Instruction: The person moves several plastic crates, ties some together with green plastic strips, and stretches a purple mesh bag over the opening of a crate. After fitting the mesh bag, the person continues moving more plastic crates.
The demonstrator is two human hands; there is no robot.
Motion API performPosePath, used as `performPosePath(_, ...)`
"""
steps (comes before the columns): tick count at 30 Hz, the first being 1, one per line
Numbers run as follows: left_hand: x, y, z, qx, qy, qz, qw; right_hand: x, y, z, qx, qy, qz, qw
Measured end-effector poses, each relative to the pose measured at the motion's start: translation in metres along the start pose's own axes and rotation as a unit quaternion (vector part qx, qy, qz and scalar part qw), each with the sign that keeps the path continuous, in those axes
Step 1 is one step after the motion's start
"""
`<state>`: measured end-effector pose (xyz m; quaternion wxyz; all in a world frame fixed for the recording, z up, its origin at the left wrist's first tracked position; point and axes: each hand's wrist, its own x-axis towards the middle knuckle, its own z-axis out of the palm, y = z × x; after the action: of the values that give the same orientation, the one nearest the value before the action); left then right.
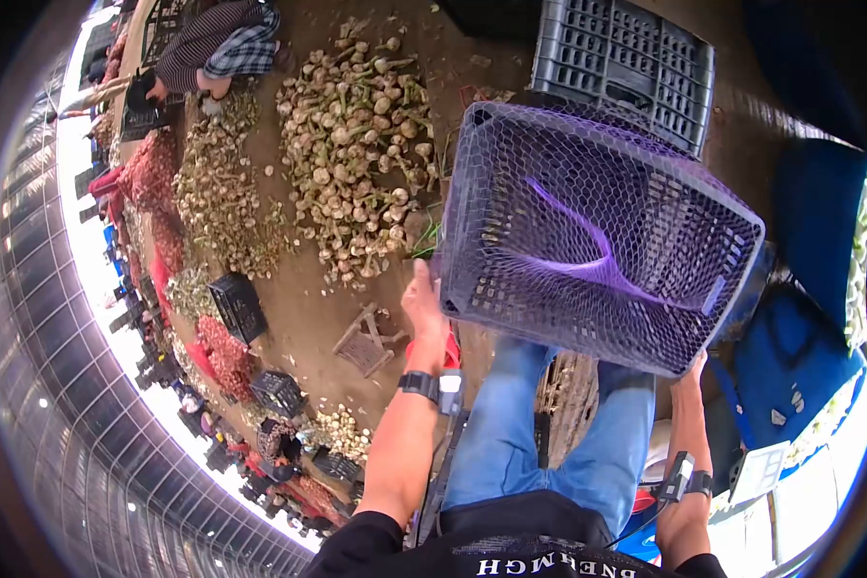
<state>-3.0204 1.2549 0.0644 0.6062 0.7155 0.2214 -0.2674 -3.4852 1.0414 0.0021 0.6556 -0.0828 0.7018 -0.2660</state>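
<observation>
A black plastic crate [588, 332] is in front of my legs, tilted, with a purple mesh net [602, 252] stretched over its open side. The net bunches into bright folds across the middle. My left hand [426, 306] is at the crate's left edge, thumb up along the side and the other fingers mostly behind it. At the lower right corner, my right hand [690, 372] holds the rim, its fingers largely hidden by the crate.
Beyond the held crate stands a grey crate [626, 63]. Garlic bulbs [356, 154] are heaped on the floor, with a small wooden stool [366, 342] nearby. A person [222, 48] bends at upper left; red net sacks [223, 356] and blue covering [790, 356] flank the area.
</observation>
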Motion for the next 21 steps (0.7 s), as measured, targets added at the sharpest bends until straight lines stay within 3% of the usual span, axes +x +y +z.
performPosePath(4,0.024,0.004,0.007,-0.011,0.051,-0.040,0.998,0.009,0.005,-0.005,-0.026,0.020,-0.022,0.999)
performPosePath(6,0.036,-0.003,-0.001,0.150,-0.036,0.057,0.986,0.009,0.005,-0.015,-0.032,0.029,-0.027,0.999)
performPosePath(9,0.041,-0.020,-0.009,0.229,-0.114,0.098,0.962,0.020,-0.005,-0.019,-0.032,0.027,-0.045,0.998)
performPosePath(14,0.014,-0.015,-0.017,0.183,-0.153,-0.029,0.971,0.036,-0.007,-0.008,-0.045,0.044,-0.050,0.997)
performPosePath(21,0.029,-0.011,-0.012,0.172,-0.176,-0.103,0.964,0.042,-0.008,0.002,-0.029,0.022,-0.042,0.998)
